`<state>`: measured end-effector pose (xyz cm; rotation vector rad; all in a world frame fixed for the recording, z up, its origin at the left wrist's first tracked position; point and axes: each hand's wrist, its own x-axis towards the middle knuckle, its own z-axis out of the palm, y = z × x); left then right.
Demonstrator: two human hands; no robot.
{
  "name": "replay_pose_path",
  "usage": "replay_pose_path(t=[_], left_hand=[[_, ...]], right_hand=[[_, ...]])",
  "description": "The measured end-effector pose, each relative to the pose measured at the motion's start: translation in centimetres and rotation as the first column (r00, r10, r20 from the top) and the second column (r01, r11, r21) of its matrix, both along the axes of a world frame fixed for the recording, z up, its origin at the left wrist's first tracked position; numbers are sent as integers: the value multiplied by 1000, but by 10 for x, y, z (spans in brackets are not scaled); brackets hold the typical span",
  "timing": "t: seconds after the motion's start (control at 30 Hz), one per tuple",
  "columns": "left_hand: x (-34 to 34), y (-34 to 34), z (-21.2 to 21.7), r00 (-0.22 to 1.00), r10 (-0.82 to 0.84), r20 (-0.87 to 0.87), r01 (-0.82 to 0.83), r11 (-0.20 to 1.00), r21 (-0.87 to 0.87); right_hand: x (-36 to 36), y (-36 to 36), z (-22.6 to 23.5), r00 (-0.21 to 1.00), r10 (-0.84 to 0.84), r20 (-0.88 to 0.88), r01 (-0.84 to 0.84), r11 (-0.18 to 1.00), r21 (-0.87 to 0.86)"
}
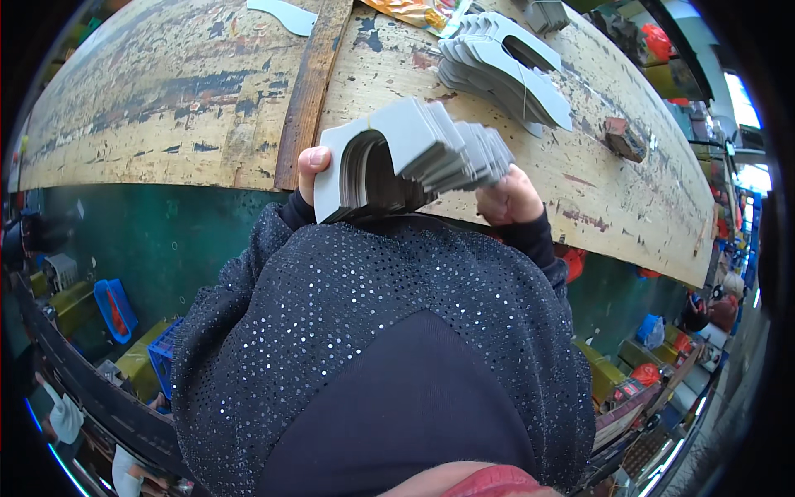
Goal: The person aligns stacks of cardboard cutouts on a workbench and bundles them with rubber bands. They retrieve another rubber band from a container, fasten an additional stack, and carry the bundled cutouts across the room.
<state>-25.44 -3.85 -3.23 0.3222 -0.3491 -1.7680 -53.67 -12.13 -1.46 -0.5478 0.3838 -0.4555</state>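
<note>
A thick stack of light grey U-shaped cut sheets [411,132] stands at the table's near edge, close against my dark sequined top. My left hand [312,170] is closed on the stack's left end, its thumb lying on the outer side. At the right end, my right hand [511,199] has its fingers curled against the edges of the sheets, which fan out unevenly there. The undersides of the sheets and most of my left fingers are hidden. Beyond lies a second stack of similar grey U-shaped sheets [489,70], apart from both hands.
The worn wooden table [190,116] has a raised brown wooden strip [308,108] across it. A loose grey sheet [284,15], an orange plastic bag [418,12], a small grey stack [546,15] and a rough brown block [625,139] lie on top. Other people are at lower left.
</note>
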Motion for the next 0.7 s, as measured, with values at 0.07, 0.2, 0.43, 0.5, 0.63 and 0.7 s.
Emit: replay_pose_path(t=[0.07,0.2,0.43,0.5,0.63,0.7], left_hand=[[-4,-2,6,987,48,-154,-49,999,0],[-9,-7,11,984,85,-154,-84,996,10],[-2,-13,33,935,-331,127,335,942,-6],[-2,-9,50,929,-327,172,329,944,16],[0,-5,46,934,-291,208,303,952,-32],[1,-4,48,930,-290,224,308,950,-48]], right_hand=[[9,6,-5,993,-100,-64,89,984,-156],[33,7,-10,882,-442,-166,187,651,-735],[34,-36,27,835,-434,-338,-322,113,-940],[38,-25,39,806,-358,-471,-294,448,-844],[34,-13,37,817,-215,-536,-394,470,-790],[34,-13,33,817,-219,-533,-372,507,-778]])
